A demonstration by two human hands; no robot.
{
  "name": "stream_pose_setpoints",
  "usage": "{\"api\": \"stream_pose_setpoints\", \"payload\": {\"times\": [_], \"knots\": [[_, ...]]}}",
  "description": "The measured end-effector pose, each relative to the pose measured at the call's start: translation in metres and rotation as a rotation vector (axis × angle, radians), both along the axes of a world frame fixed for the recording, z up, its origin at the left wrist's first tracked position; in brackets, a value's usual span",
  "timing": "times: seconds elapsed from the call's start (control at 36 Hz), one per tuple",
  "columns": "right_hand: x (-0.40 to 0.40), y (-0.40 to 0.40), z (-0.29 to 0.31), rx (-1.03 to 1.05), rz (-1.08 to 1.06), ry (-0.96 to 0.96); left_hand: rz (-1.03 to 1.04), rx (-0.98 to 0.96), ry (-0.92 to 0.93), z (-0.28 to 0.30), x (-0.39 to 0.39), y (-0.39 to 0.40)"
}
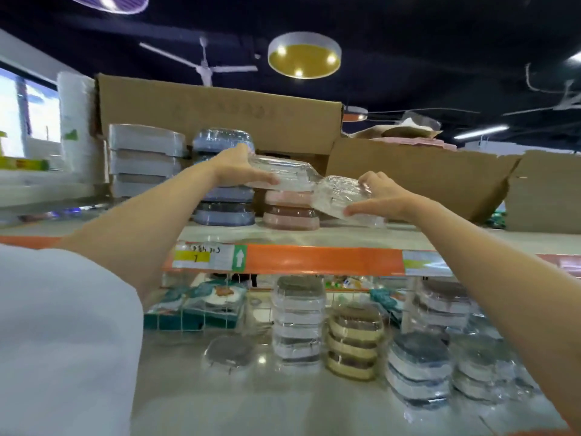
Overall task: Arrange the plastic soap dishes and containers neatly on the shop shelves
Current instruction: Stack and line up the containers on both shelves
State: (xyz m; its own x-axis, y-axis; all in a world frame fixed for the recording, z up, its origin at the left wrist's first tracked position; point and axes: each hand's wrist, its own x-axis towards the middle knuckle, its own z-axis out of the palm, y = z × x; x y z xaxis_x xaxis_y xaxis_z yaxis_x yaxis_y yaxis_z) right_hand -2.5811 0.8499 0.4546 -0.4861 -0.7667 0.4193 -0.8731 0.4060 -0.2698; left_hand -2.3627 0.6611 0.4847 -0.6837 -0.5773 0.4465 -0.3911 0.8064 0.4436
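Left hand and right hand each clamped round a clear soap dish, top shelf.

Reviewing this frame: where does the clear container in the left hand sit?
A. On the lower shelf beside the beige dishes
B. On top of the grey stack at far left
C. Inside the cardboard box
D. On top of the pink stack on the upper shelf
D: the left hand holds the clear container directly over the pink stack on the upper shelf.
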Motion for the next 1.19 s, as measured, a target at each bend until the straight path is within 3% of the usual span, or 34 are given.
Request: {"api": "stream_pose_setpoints", "payload": {"times": [0.36,0.69,0.89,1.19], "knots": [[-0.026,-0.093,0.035,-0.019,0.088,0.057,0.122,-0.02,0.088,0.029,-0.006,-0.05],[-0.082,-0.055,0.024,-0.004,0.036,-0.023,0.02,0.004,0.04,0.018,-0.051,-0.024],[-0.119,-0.028,-0.002,0.183,-0.011,-0.085,0.01,0.021,0.024,-0.001,-0.094,-0.017],[-0.162,-0.029,-0.012,0.421,0.118,-0.098,0.104,0.04,0.041,-0.019,-0.152,0.023]]}}
